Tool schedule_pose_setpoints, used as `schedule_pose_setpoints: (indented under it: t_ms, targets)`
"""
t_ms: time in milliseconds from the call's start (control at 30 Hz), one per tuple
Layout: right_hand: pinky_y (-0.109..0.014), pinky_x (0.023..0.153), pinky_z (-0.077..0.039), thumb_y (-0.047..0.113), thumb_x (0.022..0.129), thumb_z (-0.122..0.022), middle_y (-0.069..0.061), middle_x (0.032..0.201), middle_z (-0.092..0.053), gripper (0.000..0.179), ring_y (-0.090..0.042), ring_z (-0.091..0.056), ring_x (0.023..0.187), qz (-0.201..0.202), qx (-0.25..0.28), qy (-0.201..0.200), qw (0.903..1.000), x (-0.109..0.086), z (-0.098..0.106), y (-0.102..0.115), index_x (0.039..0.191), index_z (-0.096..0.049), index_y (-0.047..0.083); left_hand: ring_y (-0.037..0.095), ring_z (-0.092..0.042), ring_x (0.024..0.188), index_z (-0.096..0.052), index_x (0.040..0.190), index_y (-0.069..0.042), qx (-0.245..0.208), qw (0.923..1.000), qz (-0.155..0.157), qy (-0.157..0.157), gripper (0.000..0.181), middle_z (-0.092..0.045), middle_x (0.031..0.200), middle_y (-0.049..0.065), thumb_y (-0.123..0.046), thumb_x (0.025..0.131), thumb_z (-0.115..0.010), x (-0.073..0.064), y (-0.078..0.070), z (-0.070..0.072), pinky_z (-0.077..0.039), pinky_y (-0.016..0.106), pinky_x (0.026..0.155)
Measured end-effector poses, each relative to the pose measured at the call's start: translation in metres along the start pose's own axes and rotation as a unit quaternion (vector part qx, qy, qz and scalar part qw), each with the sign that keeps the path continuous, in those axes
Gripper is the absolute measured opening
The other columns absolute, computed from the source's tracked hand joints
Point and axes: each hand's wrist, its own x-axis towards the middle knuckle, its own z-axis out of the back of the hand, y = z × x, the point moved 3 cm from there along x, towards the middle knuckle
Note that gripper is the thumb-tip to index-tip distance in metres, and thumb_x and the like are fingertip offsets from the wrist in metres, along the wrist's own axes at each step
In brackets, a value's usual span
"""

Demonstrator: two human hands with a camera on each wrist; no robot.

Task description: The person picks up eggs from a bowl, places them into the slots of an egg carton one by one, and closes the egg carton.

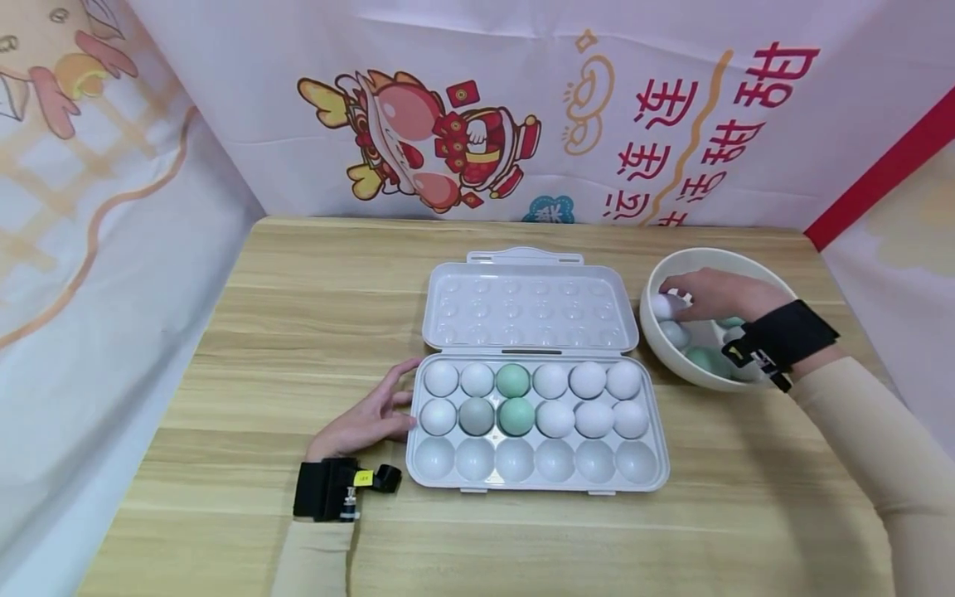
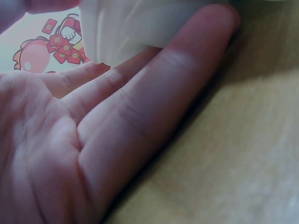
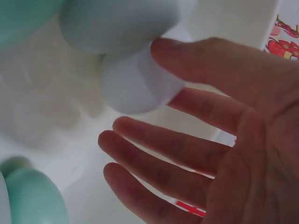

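Observation:
A white egg carton (image 1: 537, 486) lies unfolded on the table. Its two back rows hold white, green and greyish eggs; the front row of cups is bare. My left hand (image 1: 366, 424) rests against the carton's left side, and in the left wrist view its fingers (image 2: 140, 112) extend along the pale wall. Over at the right, my right hand (image 1: 719, 294) reaches inside a cream bowl (image 1: 670, 356). Thumb and forefinger pinch a white egg (image 3: 133, 88), while the other fingers stay extended. A grey-blue egg (image 3: 119, 23) lies right beside the pinched one.
Behind the cups, the carton's lid (image 1: 530, 303) lies flat towards the back. More eggs, among them a green egg (image 1: 705, 358), sit in the bowl. A printed cloth (image 1: 477, 50) hangs along the back edge of the wooden table (image 1: 328, 315).

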Motion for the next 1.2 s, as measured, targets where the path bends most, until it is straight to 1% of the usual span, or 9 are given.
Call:
schedule_pose_setpoints:
  t_ms: [133, 267, 367, 500, 633, 867, 1033, 1200]
  targets:
    - [-0.059, 0.09, -0.044, 0.015, 0.087, -0.072, -0.018, 0.112, -0.062, 0.045, -0.033, -0.056, 0.099, 0.0, -0.005, -0.009, 0.9999, 0.004, -0.002, -0.006, 0.126, -0.057, -0.001, 0.037, -0.057, 0.111, -0.003, 0.154, -0.018, -0.003, 1.0, 0.003, 0.002, 0.082, -0.035, 0.138, 0.038, -0.003, 0.095, -0.058, 0.002, 0.0, -0.002, -0.053, 0.048, 0.085]
    - [-0.053, 0.085, -0.048, 0.011, 0.084, -0.075, -0.013, 0.101, -0.064, 0.035, -0.028, -0.058, 0.09, 0.022, -0.024, -0.035, 0.9989, 0.006, -0.002, -0.01, 0.114, -0.061, -0.002, 0.037, -0.056, 0.112, -0.002, 0.154, -0.018, -0.002, 1.0, 0.007, 0.003, 0.083, -0.035, 0.138, 0.038, -0.004, 0.095, -0.058, 0.003, 0.0, -0.002, -0.053, 0.048, 0.086]
    - [-0.05, 0.08, -0.049, 0.012, 0.084, -0.076, -0.009, 0.096, -0.064, 0.032, -0.026, -0.056, 0.085, 0.022, -0.024, -0.047, 0.9984, 0.004, -0.002, -0.012, 0.11, -0.063, -0.001, 0.038, -0.056, 0.112, -0.002, 0.154, -0.018, 0.0, 0.9999, 0.01, 0.001, 0.083, -0.035, 0.138, 0.038, -0.004, 0.095, -0.058, 0.003, -0.001, -0.002, -0.053, 0.047, 0.086]
    - [-0.05, 0.081, -0.05, 0.016, 0.084, -0.077, -0.009, 0.098, -0.064, 0.04, -0.026, -0.055, 0.086, 0.004, -0.018, -0.06, 0.998, -0.002, -0.001, -0.012, 0.117, -0.062, 0.0, 0.038, -0.056, 0.111, -0.003, 0.154, -0.019, 0.003, 0.9999, 0.014, -0.002, 0.083, -0.036, 0.138, 0.038, -0.004, 0.095, -0.058, 0.002, -0.001, -0.001, -0.053, 0.047, 0.086]
    - [-0.052, 0.083, -0.05, 0.018, 0.083, -0.077, -0.013, 0.104, -0.064, 0.047, -0.027, -0.056, 0.089, -0.004, -0.019, -0.078, 0.9967, -0.009, -0.001, -0.009, 0.121, -0.06, -0.003, 0.038, -0.056, 0.111, -0.003, 0.154, -0.019, 0.004, 0.9999, 0.012, -0.001, 0.082, -0.035, 0.139, 0.038, -0.004, 0.095, -0.058, 0.002, -0.002, 0.001, -0.053, 0.048, 0.086]
    - [-0.046, 0.076, -0.052, 0.023, 0.083, -0.077, -0.012, 0.1, -0.064, 0.05, -0.025, -0.054, 0.083, -0.015, -0.028, -0.1, 0.9944, -0.02, 0.0, -0.002, 0.121, -0.059, -0.005, 0.038, -0.057, 0.111, -0.003, 0.155, -0.019, 0.004, 1.0, 0.004, 0.0, 0.082, -0.034, 0.138, 0.039, -0.004, 0.095, -0.058, 0.002, -0.001, 0.002, -0.053, 0.049, 0.085]
    - [-0.045, 0.075, -0.053, 0.023, 0.082, -0.078, -0.012, 0.099, -0.064, 0.05, -0.025, -0.054, 0.082, -0.015, -0.04, -0.114, 0.9926, -0.028, 0.002, 0.002, 0.121, -0.061, -0.003, 0.038, -0.056, 0.111, -0.003, 0.154, -0.018, 0.006, 1.0, 0.001, 0.0, 0.082, -0.035, 0.138, 0.038, -0.004, 0.095, -0.058, 0.002, 0.0, 0.002, -0.053, 0.048, 0.084]
    - [-0.045, 0.074, -0.054, 0.021, 0.081, -0.078, -0.013, 0.099, -0.065, 0.05, -0.026, -0.055, 0.082, -0.015, -0.053, -0.124, 0.9908, -0.035, 0.007, 0.011, 0.121, -0.062, -0.002, 0.037, -0.057, 0.111, -0.003, 0.154, -0.019, 0.008, 1.0, 0.003, 0.0, 0.082, -0.035, 0.138, 0.038, -0.004, 0.095, -0.058, 0.002, 0.0, 0.004, -0.053, 0.048, 0.085]
